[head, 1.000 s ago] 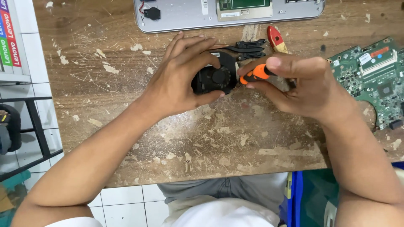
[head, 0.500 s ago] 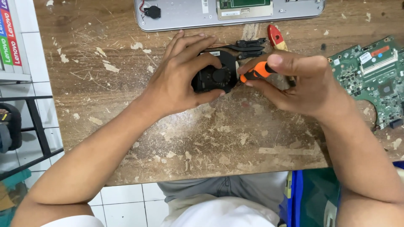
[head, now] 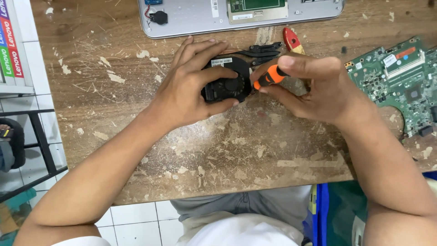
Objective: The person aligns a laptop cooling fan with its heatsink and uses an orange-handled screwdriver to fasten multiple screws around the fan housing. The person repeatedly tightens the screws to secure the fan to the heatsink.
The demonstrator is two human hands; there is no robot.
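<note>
left hand (head: 189, 89): we clamp the black round plastic laptop fan (head: 226, 85) flat on the scarred wooden bench (head: 255, 150), steadying it.
right hand (head: 314, 86): fingers pinch the orange-handled screwdriver (head: 270, 76), tip at the fan's edge.

Left hand (head: 191, 86) curls, fingers spread forward; right hand (head: 314, 86) pinches thumb against fingertips, both forearms angled inward.
</note>
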